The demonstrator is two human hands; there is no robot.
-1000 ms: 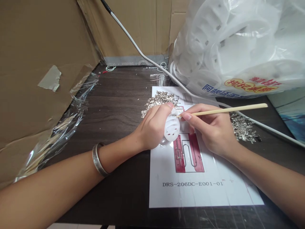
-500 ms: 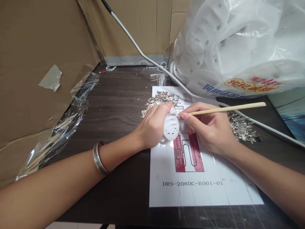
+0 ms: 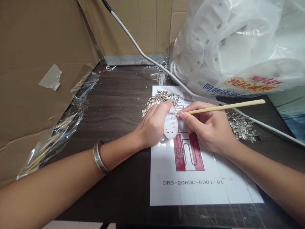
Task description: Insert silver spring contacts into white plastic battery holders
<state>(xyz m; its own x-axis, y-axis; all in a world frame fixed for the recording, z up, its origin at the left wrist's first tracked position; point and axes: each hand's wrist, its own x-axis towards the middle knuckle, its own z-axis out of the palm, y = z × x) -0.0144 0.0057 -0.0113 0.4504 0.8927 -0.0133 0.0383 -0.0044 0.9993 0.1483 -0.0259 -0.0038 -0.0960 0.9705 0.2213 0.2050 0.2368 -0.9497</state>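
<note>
My left hand (image 3: 154, 123) is closed around a round white plastic piece (image 3: 171, 124) with curved ridges and small slots, held tilted above the printed sheet. Between the thumb and fingers of my right hand (image 3: 209, 125) is a thin wooden stick (image 3: 228, 106), like a chopstick. Its tip meets the upper part of the white piece, close to a small metal bit there. Behind my left hand lies a heap of small silvery metal parts (image 3: 162, 97). A second heap of metal parts (image 3: 241, 127) lies beyond my right wrist.
Under my hands lies a white sheet (image 3: 186, 194) with a red-and-white diagram. A large clear bag (image 3: 228, 47) of white plastic pieces stands at the back right. The white cable (image 3: 143, 55) crosses the table diagonally. Cardboard (image 3: 43, 38) walls the left and back.
The white piece has turned slightly in my left hand, and the stick's tip has shifted a little to the left on it. Both hands otherwise stay in place.
</note>
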